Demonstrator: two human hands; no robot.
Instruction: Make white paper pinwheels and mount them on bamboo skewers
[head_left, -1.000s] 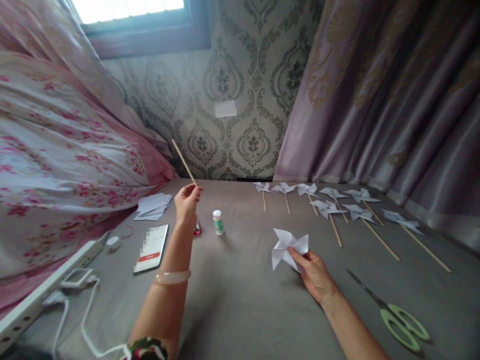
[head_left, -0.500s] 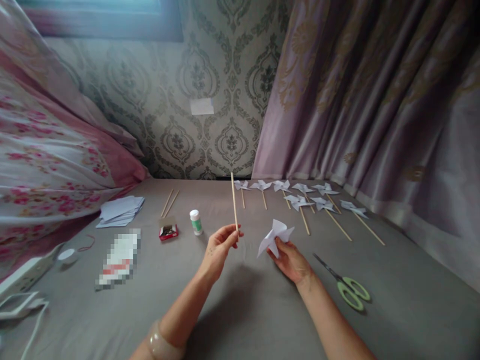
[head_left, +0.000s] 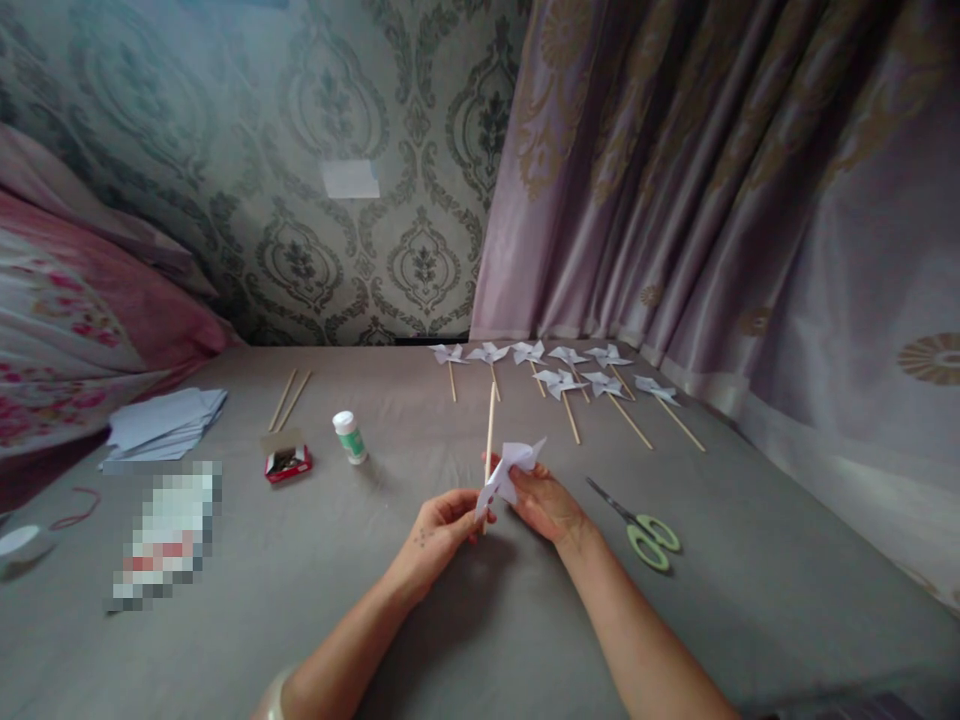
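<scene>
My left hand (head_left: 442, 530) is closed around the lower part of a thin wooden stick (head_left: 490, 430) that stands nearly upright. In my right hand (head_left: 547, 495) is a white paper pinwheel (head_left: 513, 468), gripped between the fingers and turned partly edge-on. The pinwheel is right against the stick, overlapping it; whether the two are joined I cannot tell. Right of my right hand lies a pair of scissors (head_left: 637, 530) with green handles. Several finished pinwheels on sticks (head_left: 559, 383) lie in two rows at the back.
Left of my hands stand a white and green bottle (head_left: 350, 438) and an open red box (head_left: 288, 463) of small dark pieces. Two loose sticks (head_left: 289, 400), a stack of white paper (head_left: 165, 422) and a blurred-out phone (head_left: 166, 535) lie farther left. Curtains (head_left: 675, 200) hang at the right.
My left hand has brought the stick down and rightward to the pinwheel. The pinwheel in my right hand has tilted and now meets the stick. The view has swung right.
</scene>
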